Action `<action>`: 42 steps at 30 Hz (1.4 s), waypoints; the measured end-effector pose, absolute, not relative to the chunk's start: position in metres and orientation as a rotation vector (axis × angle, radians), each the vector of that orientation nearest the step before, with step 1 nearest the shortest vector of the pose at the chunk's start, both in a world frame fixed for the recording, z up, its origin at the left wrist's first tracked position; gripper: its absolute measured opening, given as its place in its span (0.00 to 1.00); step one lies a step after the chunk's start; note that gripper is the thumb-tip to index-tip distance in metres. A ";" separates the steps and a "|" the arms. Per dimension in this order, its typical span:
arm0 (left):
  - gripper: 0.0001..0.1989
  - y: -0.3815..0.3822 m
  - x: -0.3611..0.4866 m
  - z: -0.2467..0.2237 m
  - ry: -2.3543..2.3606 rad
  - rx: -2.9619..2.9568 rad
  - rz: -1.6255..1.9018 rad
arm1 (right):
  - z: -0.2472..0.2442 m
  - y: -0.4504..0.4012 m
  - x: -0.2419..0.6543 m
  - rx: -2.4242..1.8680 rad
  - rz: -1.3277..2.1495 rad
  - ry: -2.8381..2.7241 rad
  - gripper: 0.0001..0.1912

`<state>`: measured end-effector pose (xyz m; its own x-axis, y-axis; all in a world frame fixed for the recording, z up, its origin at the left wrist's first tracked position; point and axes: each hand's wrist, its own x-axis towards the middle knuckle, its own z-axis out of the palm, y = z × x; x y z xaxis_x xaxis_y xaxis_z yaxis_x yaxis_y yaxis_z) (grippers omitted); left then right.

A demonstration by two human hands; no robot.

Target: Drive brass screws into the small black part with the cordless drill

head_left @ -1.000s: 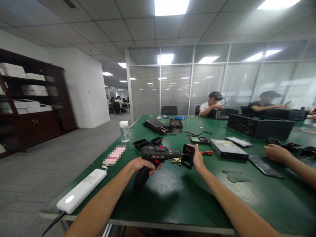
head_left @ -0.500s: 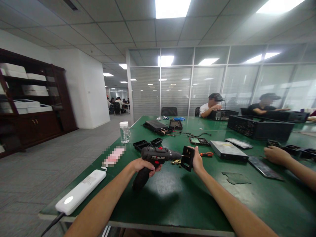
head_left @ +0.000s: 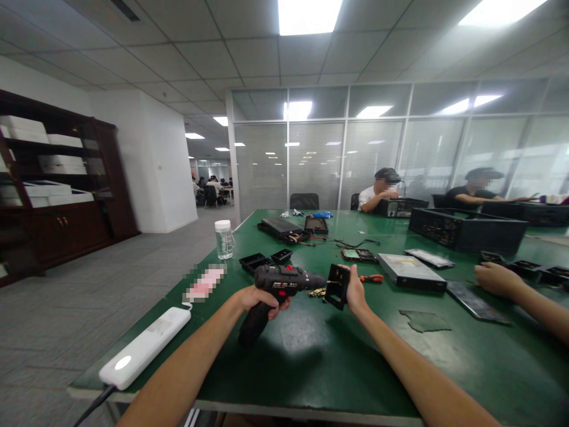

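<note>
Drill [head_left: 276, 279] gripped in my left hand [head_left: 261, 298], nose at black frame [head_left: 336, 277]; touching or just short, I cannot tell. My right hand [head_left: 355, 289] grasps frame by right edge, held clear of bench [head_left: 284, 365]. Risk, I judge: torque twisting frame, nose skidding toward that hand; jolt could scatter brass-coloured pieces [head_left: 316, 293] nearby

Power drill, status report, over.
Left hand gripping power drill. Right hand holding black part at drill's tip; contact unclear. Nothing visibly blocking between them.
</note>
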<state>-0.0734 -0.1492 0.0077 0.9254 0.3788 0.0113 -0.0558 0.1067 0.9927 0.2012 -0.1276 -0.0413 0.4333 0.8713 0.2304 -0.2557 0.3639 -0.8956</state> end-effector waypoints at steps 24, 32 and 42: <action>0.20 -0.150 -0.073 0.009 0.275 1.410 0.309 | -0.046 -0.124 0.204 -0.966 0.783 -0.847 0.29; 0.21 -0.151 -0.073 0.010 0.286 1.397 0.306 | -0.046 -0.126 0.203 -0.967 0.776 -0.869 0.29; 0.21 -0.150 -0.073 0.008 0.278 1.431 0.330 | -0.044 -0.128 0.203 -0.970 0.775 -0.873 0.28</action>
<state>-0.0733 -0.1496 0.0083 0.9230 0.3847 0.0104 -0.0562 0.1081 0.9925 0.2028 -0.1280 -0.0436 0.4394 0.8581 0.2656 -0.1617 0.3664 -0.9163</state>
